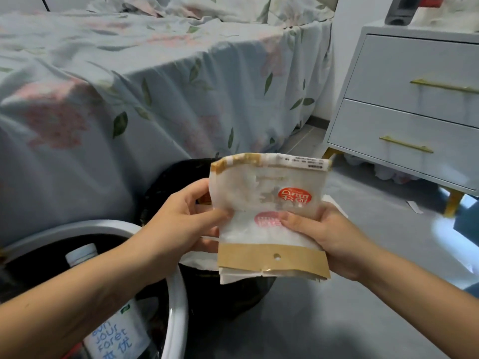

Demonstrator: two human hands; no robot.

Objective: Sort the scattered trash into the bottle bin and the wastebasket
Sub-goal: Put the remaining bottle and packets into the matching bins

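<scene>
1. The person holds an empty snack bag [269, 218] up in front of them with both hands.
2. The left hand [181, 218] pinches the bag's left edge, thumb on the front and fingers behind. This grip is closed on the bag.
3. The right hand [318, 237] holds the lower right side, thumb pressed on the front. This grip is closed on the bag too.
4. The bag is in the air, right above the wastebasket [166, 182], which has a black liner.
5. The bottle bin [178, 294] with the white rim sits just beside the wastebasket, nearer the person. A bottle [114, 330] with a white label already lies inside it.
6. More trash hangs under the bag; it looks like paper [241, 277]. I cannot tell which hand holds it.
7. The bag is light and floppy. If it is dropped from up high, it could drift and land on the floor [337, 307].
8. The two bins touch or nearly touch, so a sloppy drop could send the bag in with the bottles.
9. The paper underneath could slip out and miss the wastebasket if only one hand lets go.
10. A small white scrap [414, 206] lies on the floor near the nightstand [404, 107].
</scene>
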